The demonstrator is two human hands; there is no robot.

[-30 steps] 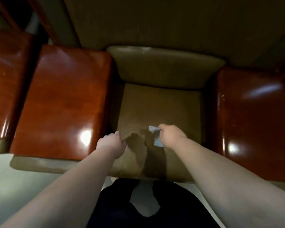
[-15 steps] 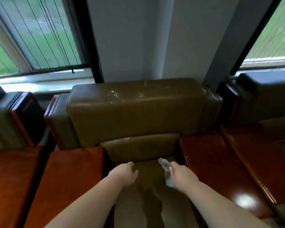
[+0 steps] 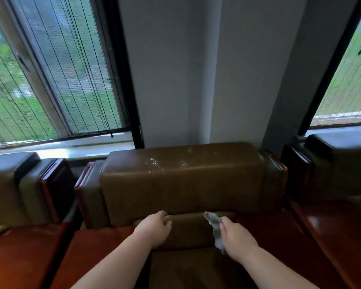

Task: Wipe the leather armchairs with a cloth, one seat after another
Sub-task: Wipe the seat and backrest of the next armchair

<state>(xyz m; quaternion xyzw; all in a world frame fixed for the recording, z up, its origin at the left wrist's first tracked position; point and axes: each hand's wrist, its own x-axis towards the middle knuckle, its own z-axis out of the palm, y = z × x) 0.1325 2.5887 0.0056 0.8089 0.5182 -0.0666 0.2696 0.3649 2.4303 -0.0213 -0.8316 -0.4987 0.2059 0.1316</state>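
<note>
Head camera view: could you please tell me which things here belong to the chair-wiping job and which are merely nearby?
Belong to the job:
cloth, in the grip of the right hand
middle armchair
left hand, on its lower cushion
neighbouring armchairs, next in turn

Just nearby:
window blinds
wall pillar
windowsill

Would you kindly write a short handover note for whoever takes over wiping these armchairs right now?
Right hand: closed on the small grey cloth, above the seat.
Left hand: empty, fingers curled, at the lower back cushion.
Middle armchair's backrest shows whitish smears on top, so it looks unwiped.
Left to do: backrest, then the neighbouring armchairs; whether the seat is finished cannot be told.
</note>
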